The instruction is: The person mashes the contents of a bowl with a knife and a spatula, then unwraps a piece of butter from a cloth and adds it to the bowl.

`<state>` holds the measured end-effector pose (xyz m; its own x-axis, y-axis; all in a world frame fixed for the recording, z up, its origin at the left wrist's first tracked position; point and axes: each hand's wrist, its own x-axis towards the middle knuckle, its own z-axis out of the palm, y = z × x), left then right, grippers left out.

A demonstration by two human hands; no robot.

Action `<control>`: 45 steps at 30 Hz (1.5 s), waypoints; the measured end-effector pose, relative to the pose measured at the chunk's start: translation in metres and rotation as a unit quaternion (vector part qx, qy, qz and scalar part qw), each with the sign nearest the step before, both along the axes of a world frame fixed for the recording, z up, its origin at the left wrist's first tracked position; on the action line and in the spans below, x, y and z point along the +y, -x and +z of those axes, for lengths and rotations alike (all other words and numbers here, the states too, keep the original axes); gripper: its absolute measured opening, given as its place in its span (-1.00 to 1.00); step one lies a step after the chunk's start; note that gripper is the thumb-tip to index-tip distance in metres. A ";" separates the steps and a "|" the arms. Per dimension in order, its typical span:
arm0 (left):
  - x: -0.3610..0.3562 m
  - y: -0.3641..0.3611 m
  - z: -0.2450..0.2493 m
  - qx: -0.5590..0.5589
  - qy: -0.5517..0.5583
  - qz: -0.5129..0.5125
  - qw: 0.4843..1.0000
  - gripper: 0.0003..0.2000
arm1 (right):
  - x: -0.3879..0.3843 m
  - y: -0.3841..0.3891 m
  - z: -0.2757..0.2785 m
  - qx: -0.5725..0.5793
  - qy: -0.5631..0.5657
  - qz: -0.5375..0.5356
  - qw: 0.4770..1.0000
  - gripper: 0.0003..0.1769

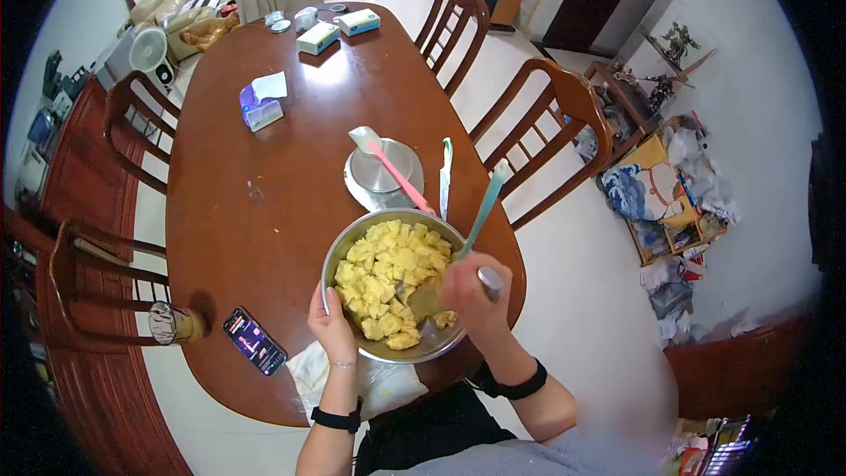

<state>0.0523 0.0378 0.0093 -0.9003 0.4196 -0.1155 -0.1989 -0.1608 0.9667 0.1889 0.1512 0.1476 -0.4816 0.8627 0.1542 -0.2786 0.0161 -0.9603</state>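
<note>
- Filling the steel bowl [388,214] are pale yellow chunks [388,273], lumpy and uneven, heaped mostly on its left side, with bare metal showing at the lower right.
- The bowl sits at the near edge of the table, right in front of the person, partly on a crinkled white sheet [304,370].
- The left hand [330,326] clasps the bowl's near-left rim, thumb inside and fingers curled around the outside.
- The right hand [467,295] is closed in a fist around a silver-handled tool [491,282] whose working end dips into the chunks.
- A teal spatula [486,198] rises from behind that fist; I cannot tell whether the fingers hold it too.
- A pink spatula [397,174] leans on the far rim, over a round kitchen scale [388,154], with a knife [446,178] just beside it.
- The oval wooden table [264,211] also carries a phone [254,341], a tissue pack [262,106] and two small boxes [317,37].
- Wooden chairs [555,123] stand around it on a pale tiled floor [582,282].
</note>
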 end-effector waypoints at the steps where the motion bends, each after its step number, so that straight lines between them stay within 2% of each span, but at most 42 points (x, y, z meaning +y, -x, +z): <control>1: 0.000 -0.001 0.002 0.004 -0.003 0.004 1.000 -0.68 | 0.002 0.002 -0.003 0.030 0.039 -0.045 0.998 -0.77; 5: -0.001 -0.003 0.005 -0.004 -0.007 0.006 1.000 -0.68 | 0.010 -0.006 -0.017 0.091 0.111 -0.050 0.988 -0.81; 7: -0.002 -0.004 0.005 -0.006 0.002 0.012 1.000 -0.68 | -0.003 0.000 -0.025 0.053 0.027 -0.088 0.994 -0.85; 8: -0.003 -0.006 0.005 -0.007 0.008 0.017 1.000 -0.68 | -0.006 0.002 -0.023 0.053 0.029 -0.090 0.994 -0.85; 10: -0.003 -0.011 0.002 -0.006 0.002 0.032 0.999 -0.69 | -0.012 0.006 -0.015 -0.020 -0.177 0.022 0.984 -0.85; 11: -0.003 -0.012 0.001 -0.006 -0.006 0.050 0.999 -0.69 | -0.014 0.008 -0.015 -0.019 -0.176 0.022 0.984 -0.85; 13: -0.004 -0.012 0.001 -0.004 -0.006 0.048 0.999 -0.69 | -0.021 0.012 -0.017 -0.063 -0.248 0.122 0.959 -0.84; 14: -0.005 -0.012 0.001 -0.004 -0.005 0.045 0.999 -0.69 | -0.022 0.012 -0.019 -0.062 -0.248 0.125 0.959 -0.84; 16: -0.002 -0.010 0.000 -0.003 -0.007 0.049 0.999 -0.69 | -0.019 0.017 -0.022 -0.050 -0.167 0.087 0.981 -0.81; 18: -0.005 -0.010 -0.004 -0.006 -0.003 0.045 0.999 -0.69 | -0.012 0.015 -0.027 -0.077 -0.193 0.055 0.977 -0.78; 20: -0.005 -0.008 -0.006 -0.017 -0.011 0.046 0.999 -0.70 | -0.001 0.017 -0.048 -0.030 -0.084 -0.041 0.995 -0.76; 21: -0.005 -0.008 -0.002 -0.015 -0.013 0.049 0.999 -0.70 | 0.002 0.016 -0.043 -0.028 -0.086 -0.039 0.995 -0.76; 23: -0.004 -0.009 0.007 -0.018 -0.005 0.047 0.999 -0.70 | 0.010 0.013 -0.026 0.004 0.080 -0.113 0.990 -0.75; 24: -0.002 -0.008 0.007 -0.018 -0.009 0.051 0.998 -0.70 | 0.007 0.011 -0.014 0.005 0.077 -0.110 0.991 -0.75; 26: -0.004 -0.010 0.004 -0.004 -0.002 0.053 0.999 -0.70 | -0.005 0.003 0.010 0.027 -0.010 -0.119 0.992 -0.73; 27: -0.004 -0.012 0.004 -0.006 0.000 0.057 0.998 -0.70 | -0.006 -0.001 0.011 0.081 -0.028 -0.102 0.991 -0.71; 30: -0.002 -0.021 0.000 0.004 0.024 0.071 0.997 -0.73 | -0.014 0.001 0.022 0.074 -0.076 -0.085 0.991 -0.65; 32: -0.003 -0.031 -0.018 0.029 0.027 0.098 0.994 -0.74 | -0.021 0.005 0.017 0.055 -0.059 -0.083 0.993 -0.64; 39: 0.003 -0.044 -0.005 0.004 0.004 0.118 0.993 -0.70 | -0.014 0.010 -0.004 0.051 -0.056 -0.092 0.993 -0.62; 41: 0.006 -0.044 -0.002 0.003 -0.002 0.119 0.993 -0.69 | -0.014 0.011 -0.016 0.068 -0.046 -0.126 0.989 -0.82; 43: 0.007 -0.046 0.001 -0.047 -0.040 0.135 0.989 -0.69 | -0.012 0.011 -0.020 0.066 -0.079 -0.100 0.990 -0.82; 44: 0.007 -0.046 -0.005 -0.036 -0.007 0.147 0.988 -0.69 | -0.012 0.012 -0.023 0.066 -0.109 -0.074 0.989 -0.82; 45: 0.008 -0.047 -0.009 -0.004 0.028 0.159 0.987 -0.70 | -0.010 0.015 -0.028 0.085 -0.089 -0.106 0.987 -0.82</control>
<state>0.0991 0.0462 0.0003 -0.9844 0.1084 -0.1384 -0.1549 -0.1622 0.9745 0.1738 0.1412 0.1192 -0.2466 0.8936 0.3751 -0.4073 0.2556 -0.8768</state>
